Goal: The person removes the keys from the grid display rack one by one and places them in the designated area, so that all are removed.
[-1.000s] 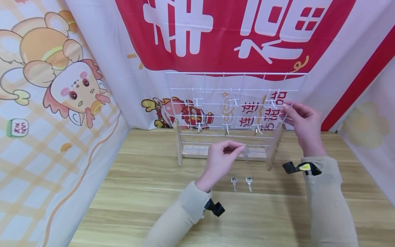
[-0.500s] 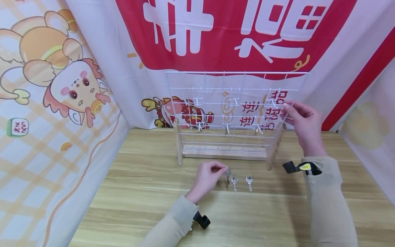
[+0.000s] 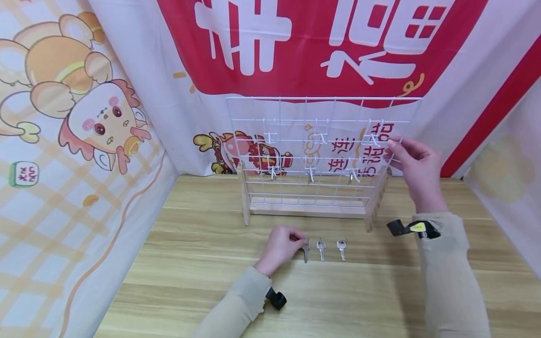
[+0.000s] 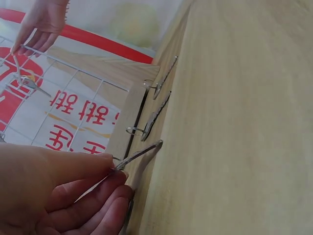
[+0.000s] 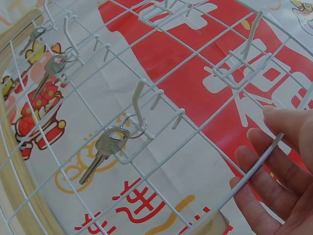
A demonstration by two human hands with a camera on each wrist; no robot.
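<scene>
Pinching a key [image 3: 305,252] at its head, the left hand [image 3: 281,246] holds it blade-down against the tabletop [image 3: 194,263]. Two more keys [image 3: 331,249] lie just right. The right hand [image 3: 416,169] grips the wire rack [image 3: 321,141] edge.

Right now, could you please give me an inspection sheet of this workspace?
Surface: wooden table, light grain.
Job's things: white wire grid rack standing in a wooden base; three keys hang on its lower hooks; on the table in front, a key at the left hand and two more keys lying in a row.
Clutter: nothing seen.
Hands: left hand pinches the leftmost key on the table; right hand grips the rack's right edge.
Cables: nothing seen; black camera mount at each wrist.
Surroundings: cartoon-print and red banner cloth behind and beside the table.
</scene>
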